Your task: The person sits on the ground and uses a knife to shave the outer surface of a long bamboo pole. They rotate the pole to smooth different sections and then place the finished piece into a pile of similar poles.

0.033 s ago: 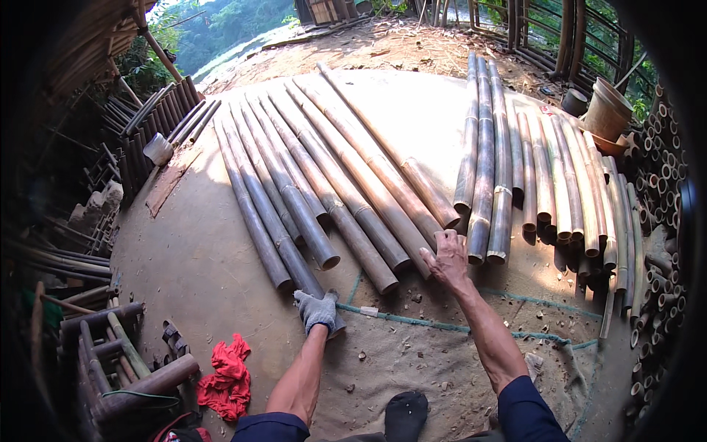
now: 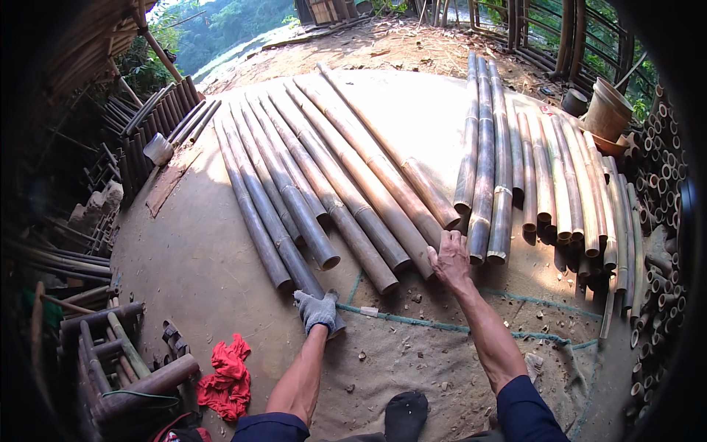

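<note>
Dark bamboo poles lie side by side on the ground in front of me, their near ends pointing my way. My left hand, in a grey work glove, is closed around the near end of a dark bamboo pole at the left of this row. Bare and with bent fingers, my right hand is on the near end of a browner bamboo pole further right; its fingers partly hide that end. Between my hands rest more bamboo poles, their cut ends showing.
Another row of bamboo poles lies at the right, beside a stack of cut bamboo and a bucket. A red cloth and a bamboo frame are at the lower left. Teal-edged sheeting covers the ground near my foot.
My right hand has shifted slightly right and its fingers are turned a little at the pole's end. The left hand and the poles look unmoved.
</note>
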A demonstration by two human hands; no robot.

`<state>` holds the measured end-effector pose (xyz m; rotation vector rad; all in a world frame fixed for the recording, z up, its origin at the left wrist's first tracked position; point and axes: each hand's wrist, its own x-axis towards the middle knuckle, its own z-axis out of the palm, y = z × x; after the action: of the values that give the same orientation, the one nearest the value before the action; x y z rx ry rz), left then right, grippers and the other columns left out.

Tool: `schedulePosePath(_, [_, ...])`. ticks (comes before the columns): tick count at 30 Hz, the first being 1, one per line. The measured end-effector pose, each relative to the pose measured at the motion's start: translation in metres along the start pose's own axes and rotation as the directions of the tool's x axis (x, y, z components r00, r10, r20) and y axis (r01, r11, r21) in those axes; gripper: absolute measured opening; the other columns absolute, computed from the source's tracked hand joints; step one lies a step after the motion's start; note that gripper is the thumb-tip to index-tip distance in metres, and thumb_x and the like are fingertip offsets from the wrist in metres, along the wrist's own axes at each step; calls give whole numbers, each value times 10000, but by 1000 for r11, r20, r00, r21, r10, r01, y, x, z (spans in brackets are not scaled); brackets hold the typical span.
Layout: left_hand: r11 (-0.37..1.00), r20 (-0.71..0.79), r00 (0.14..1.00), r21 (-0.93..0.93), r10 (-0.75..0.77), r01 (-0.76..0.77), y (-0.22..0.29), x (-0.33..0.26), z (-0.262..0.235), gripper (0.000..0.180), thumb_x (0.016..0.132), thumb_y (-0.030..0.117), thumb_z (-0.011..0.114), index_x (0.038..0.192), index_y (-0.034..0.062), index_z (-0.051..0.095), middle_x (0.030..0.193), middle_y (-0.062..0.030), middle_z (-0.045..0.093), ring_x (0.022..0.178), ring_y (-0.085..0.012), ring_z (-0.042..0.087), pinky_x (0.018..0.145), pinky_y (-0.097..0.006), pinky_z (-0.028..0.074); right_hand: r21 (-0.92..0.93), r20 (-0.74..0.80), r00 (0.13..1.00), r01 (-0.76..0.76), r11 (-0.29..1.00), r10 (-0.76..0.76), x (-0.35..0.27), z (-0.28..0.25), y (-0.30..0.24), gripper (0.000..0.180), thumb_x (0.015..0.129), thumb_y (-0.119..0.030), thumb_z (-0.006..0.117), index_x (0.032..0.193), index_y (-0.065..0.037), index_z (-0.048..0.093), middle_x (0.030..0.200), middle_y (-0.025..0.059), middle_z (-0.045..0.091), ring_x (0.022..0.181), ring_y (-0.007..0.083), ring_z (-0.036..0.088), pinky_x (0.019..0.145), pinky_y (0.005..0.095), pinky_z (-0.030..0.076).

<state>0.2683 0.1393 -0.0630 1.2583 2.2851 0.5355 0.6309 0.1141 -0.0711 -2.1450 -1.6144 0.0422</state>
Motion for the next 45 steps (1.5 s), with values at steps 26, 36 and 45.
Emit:
schedulePosePath(26, [998,-32,998,13,54,-54,-7,6,4,1167,805,371,940,1640,-116,284,1543,-362,522,1453,-487,526,1228,-486,449,-354,128,989,-24,935,73,147,22,36,848,895,-503,823,1505,23,557,1358,155,738,1386,311,599,1125,585,403])
schedulePosePath(36, [991,-67,998,132,4,5,10,54,-2,1036,763,377,980,1506,-10,370,1523,-346,522,1411,-486,561,1170,-530,497,473,451,889,-318,822,84,89,-91,21,621,913,-468,809,1296,6,686,1278,197,709,1249,320,681,1045,538,563])
schedulePosePath(45, [889,-335,861,-120,383,-442,-20,-14,7,824,817,260,976,1465,46,516,1496,-244,584,1396,-431,554,1210,-512,446,651,749,659,-751,115,66,-256,-265,18,1025,773,-310,972,1606,-15,454,1377,133,614,1222,255,658,1048,419,573])
